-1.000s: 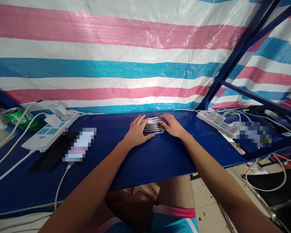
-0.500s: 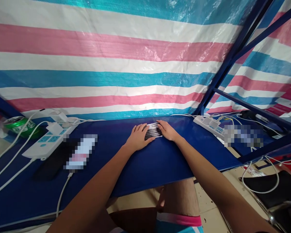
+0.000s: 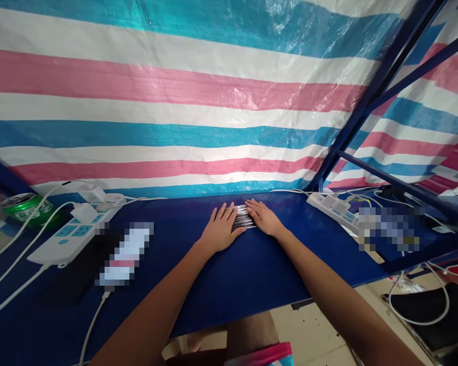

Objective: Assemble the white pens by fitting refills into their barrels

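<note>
A row of several thin, shiny, dark sticks that look like pens [image 3: 243,219] lies side by side on the blue tabletop [image 3: 248,274]. My left hand [image 3: 221,231] rests flat over their left ends, fingers stretched and spread, with the thumb pointing right along the near side. Over the right ends lies my right hand [image 3: 265,218], its fingers stretched out and close together. Only the middle of the row shows between the hands; both ends are hidden beneath them.
On the left are a white power strip [image 3: 76,231] with plugs, a green can [image 3: 28,208] and a blurred phone [image 3: 127,254] on a cable. Another power strip [image 3: 334,208] and cables lie at right, by a blue metal frame [image 3: 351,122]. Behind hangs a striped sheet [image 3: 175,134].
The view has tilted up a little, so the table sits lower. My left fingers lie flatter and more spread over the row, and less of it shows between my hands.
</note>
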`<state>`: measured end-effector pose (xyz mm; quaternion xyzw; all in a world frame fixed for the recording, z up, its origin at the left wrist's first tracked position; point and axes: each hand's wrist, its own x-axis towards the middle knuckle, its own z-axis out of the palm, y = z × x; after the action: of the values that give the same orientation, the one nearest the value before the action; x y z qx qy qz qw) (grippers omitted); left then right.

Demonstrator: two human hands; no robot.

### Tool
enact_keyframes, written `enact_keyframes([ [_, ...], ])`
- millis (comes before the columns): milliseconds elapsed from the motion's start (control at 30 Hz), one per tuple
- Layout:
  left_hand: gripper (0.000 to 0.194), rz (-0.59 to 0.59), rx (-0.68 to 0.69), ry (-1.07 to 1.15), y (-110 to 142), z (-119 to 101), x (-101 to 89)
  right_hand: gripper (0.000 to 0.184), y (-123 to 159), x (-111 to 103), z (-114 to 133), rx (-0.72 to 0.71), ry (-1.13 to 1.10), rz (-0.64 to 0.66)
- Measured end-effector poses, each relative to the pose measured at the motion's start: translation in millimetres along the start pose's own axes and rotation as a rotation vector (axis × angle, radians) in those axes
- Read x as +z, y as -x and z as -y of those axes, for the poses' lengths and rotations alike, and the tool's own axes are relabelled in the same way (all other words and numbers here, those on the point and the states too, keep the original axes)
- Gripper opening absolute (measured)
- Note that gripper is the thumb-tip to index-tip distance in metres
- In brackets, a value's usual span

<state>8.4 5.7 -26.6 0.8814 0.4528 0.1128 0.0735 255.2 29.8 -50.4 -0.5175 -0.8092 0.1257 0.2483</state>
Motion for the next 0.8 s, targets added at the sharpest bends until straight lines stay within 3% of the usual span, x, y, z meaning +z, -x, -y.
enact_keyframes([
  [267,0.087,0.022,0.016,-0.008,0.3,1.8,-5.2,0.068,2.0,3.2,19.5,0.033,0.113,0.029],
  [567,0.084,-0.043,0.028,-0.044,5.7,1.1,-1.5,0.082,6.7,1.3,34.0,0.031,0.209,0.101],
  [800,0.077,0.026,-0.055,-0.012,4.4,-9.0,-11.8,0.079,7.2,7.8,30.7,-0.015,0.195,0.049],
])
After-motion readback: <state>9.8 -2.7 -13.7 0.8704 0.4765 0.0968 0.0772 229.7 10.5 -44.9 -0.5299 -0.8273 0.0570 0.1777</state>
